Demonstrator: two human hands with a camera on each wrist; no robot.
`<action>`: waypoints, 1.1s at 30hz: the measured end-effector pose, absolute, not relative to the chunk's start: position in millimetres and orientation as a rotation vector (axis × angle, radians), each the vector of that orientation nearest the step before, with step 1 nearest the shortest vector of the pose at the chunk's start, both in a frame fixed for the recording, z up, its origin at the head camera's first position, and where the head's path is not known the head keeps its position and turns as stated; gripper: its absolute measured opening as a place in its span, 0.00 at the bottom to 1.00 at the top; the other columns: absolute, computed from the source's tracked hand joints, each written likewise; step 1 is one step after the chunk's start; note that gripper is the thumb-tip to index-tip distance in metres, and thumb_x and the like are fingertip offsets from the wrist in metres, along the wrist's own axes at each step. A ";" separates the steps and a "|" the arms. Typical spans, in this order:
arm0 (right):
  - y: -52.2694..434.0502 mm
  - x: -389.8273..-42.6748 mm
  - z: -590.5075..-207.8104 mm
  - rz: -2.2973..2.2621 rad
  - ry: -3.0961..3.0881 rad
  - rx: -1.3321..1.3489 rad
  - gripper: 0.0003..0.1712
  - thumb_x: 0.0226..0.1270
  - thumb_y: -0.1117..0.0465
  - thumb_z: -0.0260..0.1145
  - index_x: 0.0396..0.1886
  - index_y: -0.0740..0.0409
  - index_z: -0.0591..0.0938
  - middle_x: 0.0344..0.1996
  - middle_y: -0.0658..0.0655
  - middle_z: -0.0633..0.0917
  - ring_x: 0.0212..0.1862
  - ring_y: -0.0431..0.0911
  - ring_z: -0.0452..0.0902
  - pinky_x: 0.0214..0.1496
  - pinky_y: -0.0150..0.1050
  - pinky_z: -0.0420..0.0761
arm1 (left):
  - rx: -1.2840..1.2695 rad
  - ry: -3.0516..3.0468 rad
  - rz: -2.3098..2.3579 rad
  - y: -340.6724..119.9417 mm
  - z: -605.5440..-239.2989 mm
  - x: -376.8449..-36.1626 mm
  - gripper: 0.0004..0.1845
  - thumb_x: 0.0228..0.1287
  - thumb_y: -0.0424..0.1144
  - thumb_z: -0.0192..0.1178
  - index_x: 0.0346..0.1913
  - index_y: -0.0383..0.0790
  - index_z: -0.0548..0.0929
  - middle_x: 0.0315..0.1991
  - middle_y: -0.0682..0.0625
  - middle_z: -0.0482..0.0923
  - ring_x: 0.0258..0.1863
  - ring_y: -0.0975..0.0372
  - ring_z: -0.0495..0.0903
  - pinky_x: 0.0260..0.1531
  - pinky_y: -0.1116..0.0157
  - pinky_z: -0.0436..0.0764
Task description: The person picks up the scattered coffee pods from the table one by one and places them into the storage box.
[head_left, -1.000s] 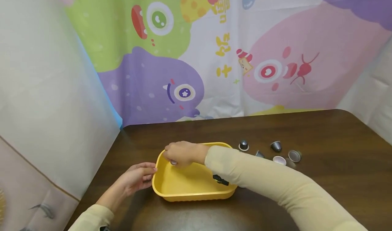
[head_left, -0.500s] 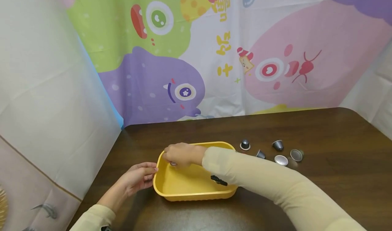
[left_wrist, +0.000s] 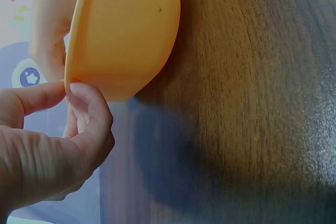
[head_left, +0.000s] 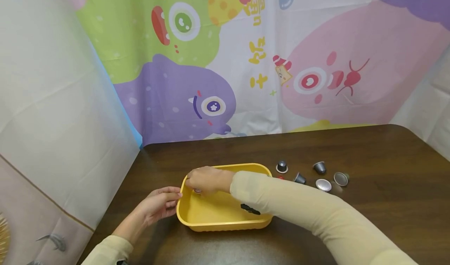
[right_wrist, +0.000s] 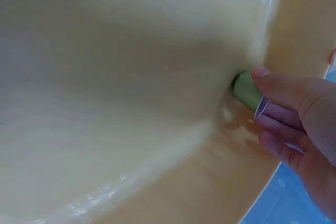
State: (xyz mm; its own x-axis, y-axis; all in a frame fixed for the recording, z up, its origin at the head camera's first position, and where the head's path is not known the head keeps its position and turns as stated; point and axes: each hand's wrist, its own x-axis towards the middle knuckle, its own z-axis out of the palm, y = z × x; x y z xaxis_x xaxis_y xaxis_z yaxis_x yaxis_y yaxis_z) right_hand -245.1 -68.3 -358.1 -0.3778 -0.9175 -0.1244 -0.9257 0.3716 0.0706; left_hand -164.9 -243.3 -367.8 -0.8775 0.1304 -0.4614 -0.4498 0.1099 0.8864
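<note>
A yellow tray (head_left: 197, 218) sits on the dark wooden table. My right hand (head_left: 205, 180) reaches across into its far left corner and pinches a small green capsule (right_wrist: 247, 91) with a silver rim, its closed end against the tray's inner wall (right_wrist: 157, 77). My left hand (head_left: 159, 204) holds the tray's left rim, thumb and fingers pinching the edge (left_wrist: 68, 85) in the left wrist view. The capsule shows only as a pale spot (head_left: 197, 190) under my right fingers in the head view.
Several grey metal capsules (head_left: 322, 184) lie scattered on the table (head_left: 386, 171) right of the tray, some upright, some on their sides. A cartoon cloth backdrop (head_left: 246, 61) hangs behind the table's far edge. A black strap (head_left: 250, 209) shows on my right sleeve.
My right hand has sunk slightly lower into the tray's far left corner with the capsule. The left hand stays on the rim.
</note>
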 end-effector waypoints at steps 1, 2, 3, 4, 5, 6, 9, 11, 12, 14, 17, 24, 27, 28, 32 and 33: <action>-68.6 -244.8 -358.0 0.196 2.549 -1.712 0.08 0.63 0.64 0.66 0.42 0.51 0.82 0.36 0.47 0.81 0.40 0.40 0.75 0.48 0.29 0.78 | -0.314 1.970 1.817 -243.4 -367.9 -165.0 0.15 0.68 0.33 0.54 0.54 0.31 0.68 0.31 0.56 0.79 0.30 0.68 0.78 0.35 0.69 0.81; -68.8 -244.9 -358.0 0.196 2.549 -1.709 0.08 0.63 0.64 0.66 0.41 0.51 0.82 0.35 0.47 0.81 0.40 0.40 0.74 0.47 0.29 0.78 | -0.313 1.970 1.816 -243.6 -368.0 -165.1 0.15 0.68 0.33 0.54 0.54 0.31 0.69 0.31 0.56 0.79 0.30 0.68 0.78 0.35 0.69 0.81; -69.3 -245.1 -358.1 0.198 2.550 -1.706 0.08 0.62 0.64 0.67 0.41 0.50 0.82 0.34 0.46 0.81 0.39 0.40 0.74 0.46 0.28 0.77 | -0.317 1.972 1.818 -243.6 -368.1 -165.2 0.15 0.68 0.33 0.54 0.54 0.31 0.69 0.31 0.56 0.79 0.30 0.68 0.78 0.35 0.69 0.81; -68.7 -244.8 -357.8 0.199 2.549 -1.701 0.08 0.62 0.63 0.68 0.40 0.50 0.81 0.34 0.46 0.81 0.38 0.39 0.74 0.46 0.28 0.77 | -0.314 1.973 1.816 -243.4 -368.1 -165.3 0.15 0.68 0.33 0.54 0.53 0.31 0.69 0.31 0.56 0.79 0.30 0.68 0.78 0.35 0.69 0.81; -68.2 -244.8 -357.9 0.202 2.549 -1.699 0.08 0.61 0.63 0.68 0.40 0.50 0.81 0.33 0.46 0.80 0.38 0.39 0.73 0.45 0.28 0.77 | -0.312 1.972 1.817 -243.0 -368.2 -165.2 0.15 0.68 0.34 0.54 0.53 0.32 0.69 0.31 0.56 0.79 0.30 0.68 0.78 0.35 0.69 0.81; -67.6 -245.0 -358.0 0.203 2.548 -1.697 0.08 0.61 0.63 0.68 0.40 0.50 0.81 0.33 0.46 0.80 0.38 0.39 0.73 0.45 0.28 0.77 | -0.308 1.973 1.816 -242.7 -368.1 -165.1 0.15 0.68 0.34 0.54 0.54 0.31 0.69 0.31 0.56 0.79 0.30 0.68 0.78 0.36 0.69 0.81; -65.5 -244.9 -357.8 0.196 2.549 -1.693 0.06 0.62 0.63 0.68 0.37 0.50 0.80 0.30 0.45 0.77 0.37 0.39 0.71 0.41 0.28 0.74 | -0.302 1.975 1.815 -241.5 -368.5 -164.7 0.16 0.68 0.34 0.54 0.54 0.31 0.68 0.31 0.56 0.79 0.30 0.68 0.78 0.36 0.69 0.81; -63.9 -244.7 -357.2 0.188 2.552 -1.692 0.05 0.62 0.64 0.67 0.35 0.50 0.79 0.29 0.46 0.75 0.37 0.40 0.70 0.39 0.29 0.73 | -0.301 1.979 1.811 -240.8 -368.6 -164.3 0.16 0.68 0.34 0.54 0.55 0.30 0.68 0.31 0.56 0.79 0.30 0.68 0.78 0.36 0.69 0.81; -63.1 -244.3 -356.5 0.183 2.552 -1.690 0.05 0.62 0.64 0.66 0.34 0.50 0.78 0.29 0.46 0.75 0.37 0.40 0.70 0.39 0.29 0.72 | -0.301 1.982 1.810 -240.6 -368.7 -164.1 0.16 0.68 0.33 0.54 0.55 0.30 0.68 0.31 0.56 0.79 0.31 0.68 0.78 0.36 0.69 0.81; -61.6 -243.1 -354.0 0.189 2.555 -1.698 0.05 0.62 0.64 0.66 0.35 0.50 0.79 0.30 0.46 0.75 0.38 0.40 0.71 0.39 0.30 0.73 | -0.308 1.989 1.808 -240.2 -368.6 -163.6 0.17 0.68 0.33 0.54 0.55 0.30 0.68 0.32 0.55 0.79 0.31 0.67 0.79 0.36 0.69 0.81; -59.8 -241.0 -348.0 0.223 2.555 -1.712 0.07 0.62 0.63 0.66 0.39 0.50 0.80 0.33 0.47 0.78 0.39 0.41 0.73 0.41 0.30 0.75 | -0.314 2.008 1.798 -240.7 -367.9 -163.1 0.18 0.67 0.34 0.55 0.56 0.30 0.68 0.33 0.55 0.79 0.32 0.67 0.79 0.36 0.69 0.81; -53.8 -234.5 -331.8 0.286 2.544 -1.718 0.13 0.60 0.60 0.69 0.45 0.51 0.80 0.37 0.47 0.81 0.37 0.38 0.72 0.43 0.31 0.77 | -0.311 2.022 1.794 -243.2 -367.8 -164.0 0.17 0.67 0.34 0.55 0.55 0.30 0.69 0.32 0.55 0.79 0.32 0.67 0.79 0.35 0.69 0.81; -49.6 -231.0 -326.0 0.293 2.548 -1.718 0.14 0.61 0.58 0.69 0.46 0.51 0.80 0.39 0.47 0.82 0.38 0.38 0.74 0.44 0.32 0.78 | -0.314 2.017 1.798 -243.1 -368.5 -164.3 0.17 0.67 0.34 0.55 0.55 0.30 0.69 0.31 0.56 0.80 0.31 0.68 0.79 0.35 0.69 0.81; -48.2 -229.7 -324.2 0.296 2.550 -1.718 0.14 0.61 0.57 0.69 0.46 0.51 0.80 0.39 0.46 0.82 0.39 0.38 0.75 0.45 0.32 0.79 | -0.317 2.017 1.798 -242.9 -368.8 -164.3 0.17 0.67 0.34 0.55 0.55 0.30 0.69 0.31 0.56 0.80 0.31 0.68 0.79 0.35 0.69 0.81; -41.4 -225.6 -319.2 0.265 2.562 -1.725 0.14 0.62 0.56 0.69 0.48 0.51 0.81 0.43 0.47 0.83 0.43 0.39 0.79 0.48 0.32 0.80 | -0.330 2.022 1.797 -241.6 -369.8 -164.0 0.18 0.67 0.34 0.55 0.56 0.30 0.69 0.31 0.55 0.80 0.31 0.67 0.79 0.35 0.69 0.82; -39.4 -224.9 -318.5 0.253 2.567 -1.732 0.14 0.62 0.56 0.68 0.47 0.51 0.81 0.43 0.47 0.83 0.44 0.39 0.79 0.49 0.32 0.80 | -0.333 2.022 1.797 -241.1 -369.9 -163.9 0.18 0.67 0.34 0.55 0.56 0.30 0.69 0.31 0.55 0.79 0.31 0.67 0.80 0.35 0.69 0.82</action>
